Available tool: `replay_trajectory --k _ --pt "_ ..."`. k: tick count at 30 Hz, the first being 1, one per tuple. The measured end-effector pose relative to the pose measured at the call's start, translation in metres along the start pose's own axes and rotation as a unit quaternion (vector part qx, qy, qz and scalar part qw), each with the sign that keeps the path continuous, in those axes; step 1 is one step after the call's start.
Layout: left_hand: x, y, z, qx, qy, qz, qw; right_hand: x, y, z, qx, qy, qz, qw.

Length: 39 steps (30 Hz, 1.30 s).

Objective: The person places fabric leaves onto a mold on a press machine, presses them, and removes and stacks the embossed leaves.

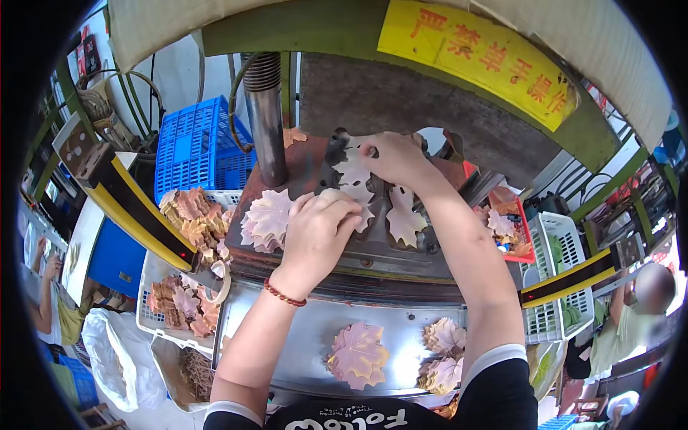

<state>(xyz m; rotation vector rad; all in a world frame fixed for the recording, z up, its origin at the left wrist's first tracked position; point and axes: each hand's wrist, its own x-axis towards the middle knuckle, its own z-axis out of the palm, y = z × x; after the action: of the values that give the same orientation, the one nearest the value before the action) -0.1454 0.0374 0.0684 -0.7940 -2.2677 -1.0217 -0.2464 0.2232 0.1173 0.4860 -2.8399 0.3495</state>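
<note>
In the head view, the left hand (322, 223), a beaded bracelet (284, 292) on its wrist, is just left of centre. Its fingers are bent over the lower end of a row of pale leaf shapes (354, 172); whether they grip one cannot be told. The right hand (398, 159) reaches in toward twelve o'clock, fingers curled at the row's upper end; whether they pinch anything is also unclear.

The row lies on the dark press bed (308, 166) between the hands. Another leaf piece (405, 216) lies on the bed at one o'clock from the beaded wrist, under the right forearm. A stack of pinkish leaves (264, 221) sits at nine o'clock, just beside the left hand.

Toward six o'clock, a metal tray (294, 358) bears a larger leaf stack (358, 355), with two smaller leaf piles (443, 352) at five o'clock. A steel column (265, 132) stands at eleven o'clock, beside a blue crate (188, 147) at ten. A yellow sign (480, 57) is at one o'clock, a red basket (531, 247) of leaves at three, and a white basket (159, 326) of leaves at eight.
</note>
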Motion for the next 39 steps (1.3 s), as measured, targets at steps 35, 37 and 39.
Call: replay_trajectory --k 35,37,39 --pt "0.133 -0.039 0.047 -0.516 0.048 -0.224 0.825 0.006 0.02 0.037 0.104 0.122 0.099 0.982" --pt "0.112 0.041 0.027 -0.529 0.091 -0.18 0.824 0.002 0.017 0.03 0.135 0.148 0.123 0.972" --pt "0.087 0.051 0.004 -0.466 -0.026 -0.164 0.869 -0.019 0.001 0.003 0.231 0.191 0.176 0.938"
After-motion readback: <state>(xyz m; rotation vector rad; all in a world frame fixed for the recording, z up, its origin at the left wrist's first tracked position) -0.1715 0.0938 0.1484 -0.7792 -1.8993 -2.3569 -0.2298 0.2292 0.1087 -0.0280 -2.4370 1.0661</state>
